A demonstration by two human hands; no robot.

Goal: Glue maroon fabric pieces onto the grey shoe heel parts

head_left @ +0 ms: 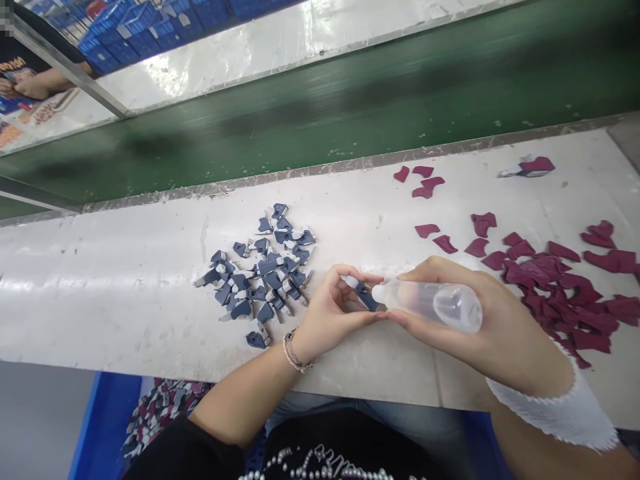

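Observation:
Between the thumb and fingers of my left hand [333, 310] is a small blue and grey part [366, 295]. My right hand [475, 320] is closed around a clear squeeze bottle [434, 305], which lies nearly level with its white tip at the blue part. To the left of my hands, a pile of blue and grey parts [270, 265] is spread on the white table [125, 287]. Dark red pieces [545, 280] lie heaped on the right, partly behind my right hand. Several more red pieces [427, 231] are scattered farther back.
One red and grey part [537, 167] lies at the back right. A green conveyor belt [350, 113] runs behind the table. Below the left front edge stands a blue bin [105, 413] of mixed parts. Across the belt, a person's arm [47, 83] and blue crates [145, 30] show.

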